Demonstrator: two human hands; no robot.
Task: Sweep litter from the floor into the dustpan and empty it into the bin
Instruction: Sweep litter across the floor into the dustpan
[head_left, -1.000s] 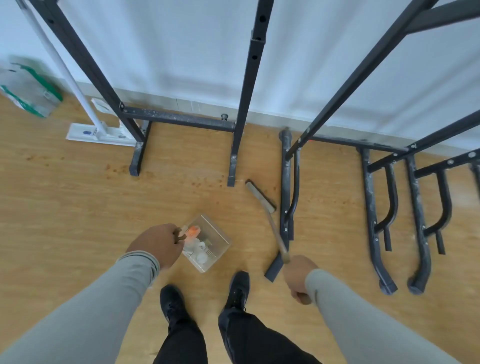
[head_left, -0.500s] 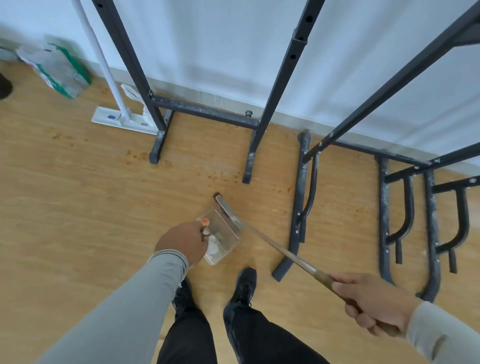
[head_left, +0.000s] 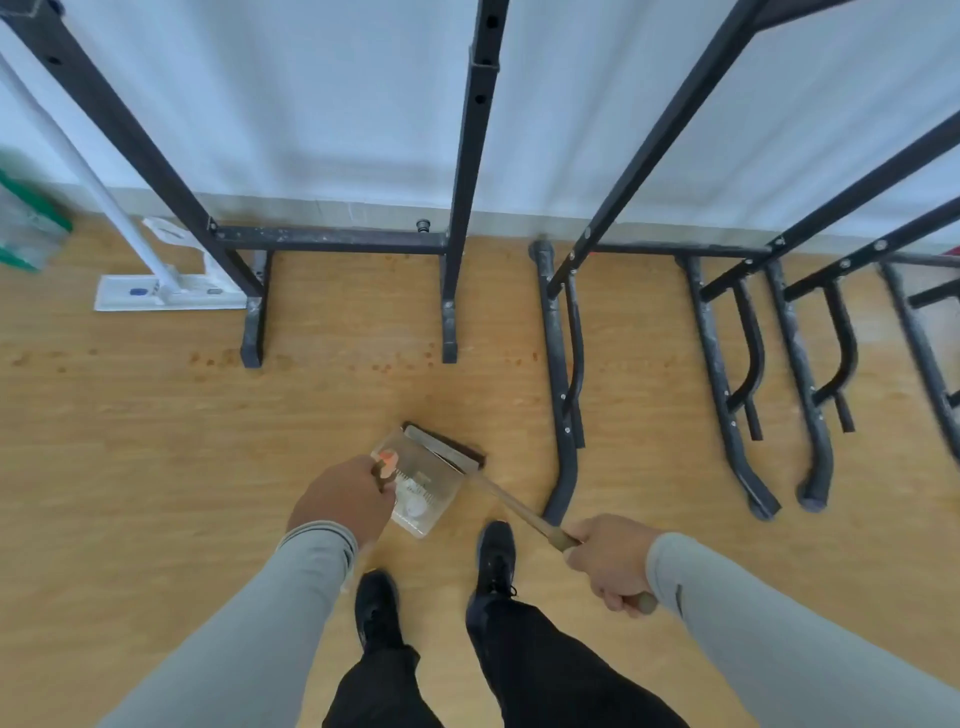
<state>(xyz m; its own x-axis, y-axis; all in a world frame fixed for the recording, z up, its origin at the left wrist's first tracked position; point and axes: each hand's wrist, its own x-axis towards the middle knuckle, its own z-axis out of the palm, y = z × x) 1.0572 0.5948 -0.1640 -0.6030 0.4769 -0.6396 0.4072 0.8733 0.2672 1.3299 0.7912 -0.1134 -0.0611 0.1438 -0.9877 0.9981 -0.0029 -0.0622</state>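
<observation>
A: Count of task items?
B: One clear plastic dustpan and one wooden-handled brush with a dark head are seen. The dustpan is held low over the light wood-plank floor, just ahead of two black shoes.
A: Hands?
B: The dustpan's handle is gripped by the left hand. The brush's handle is clenched in the right hand; the brush head is laid at the dustpan's far edge.
A: Dustpan contents?
B: White scraps and one orange piece are seen inside; an exact count cannot be made.
A: Labels?
B: No writing can be read.
A: Surroundings?
B: Black metal rack frames are stood against the white wall. One white flat mop is rested at left, near one green-and-clear bag.
</observation>
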